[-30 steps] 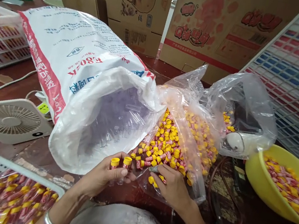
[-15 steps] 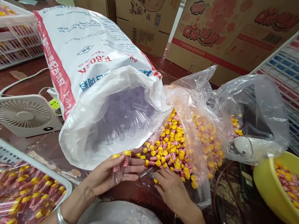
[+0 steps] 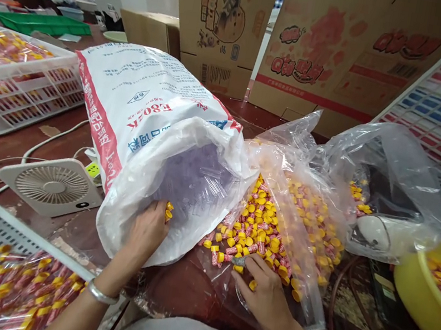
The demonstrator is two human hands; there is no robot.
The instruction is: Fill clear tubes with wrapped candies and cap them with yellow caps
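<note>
My left hand (image 3: 149, 229) is inside the mouth of a white printed sack (image 3: 165, 88), closed around clear plastic tubes with yellow caps (image 3: 169, 211); their lower parts are hidden by the hand. Empty clear tubes (image 3: 217, 184) lie deeper in the sack. My right hand (image 3: 262, 290), with a grey covering on one finger, rests with fingers apart at the near edge of a pile of small yellow-capped pink pieces (image 3: 259, 211). The pile spills from a clear plastic bag (image 3: 315, 203). A few pieces lie by the fingertips.
A crate of filled tubes (image 3: 77, 265) stands at lower left, beside a small fan (image 3: 52, 185). Another white crate (image 3: 22, 109) is farther left. On the right are a yellow basin (image 3: 413, 298) and a clear bag (image 3: 419, 192). Cardboard boxes (image 3: 319, 103) stand behind.
My left hand has gone from in front of the sack, where it held capped tubes on open fingers, into the sack's mouth, fingers now curled. My right hand stays at the pile. The view has shifted.
</note>
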